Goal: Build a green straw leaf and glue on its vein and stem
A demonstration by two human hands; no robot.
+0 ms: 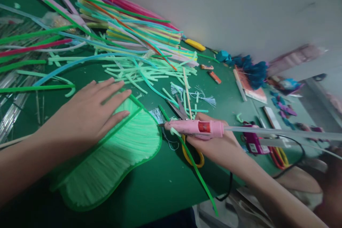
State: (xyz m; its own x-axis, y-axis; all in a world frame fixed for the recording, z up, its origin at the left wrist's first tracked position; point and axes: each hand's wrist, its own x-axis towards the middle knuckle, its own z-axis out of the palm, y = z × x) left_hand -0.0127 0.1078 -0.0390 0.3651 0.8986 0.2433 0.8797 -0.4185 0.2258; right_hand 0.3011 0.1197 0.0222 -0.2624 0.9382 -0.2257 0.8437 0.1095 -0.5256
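The green fan-shaped piece (112, 160) lies flat on the worktop (165, 185) in the lower left of the frame. Its long axis runs from lower left to upper right, and a darker green strip borders its outline. Its upper right end sits near centre frame.

The left hand (91, 114) rests on the upper part of the piece, fingers spread and laid flat, palm down. It presses on the surface and grips nothing.

The right hand (216, 142) is at centre right, closed around the body of a pink glue gun (197, 128). The gun lies nearly level across the frame, with its nozzle pointing left toward the upper right edge of the green piece. The nozzle tip is near that edge but apart from it. A clear glue stick (280, 133) extends from the back of the gun to the right edge of the frame.

The left hand is already on the piece; the right hand is the farther one, lying to the right of it.

Yellow-handled scissors (187, 139) lie just under the gun. A heap of coloured straws (133, 35) fills the upper left.
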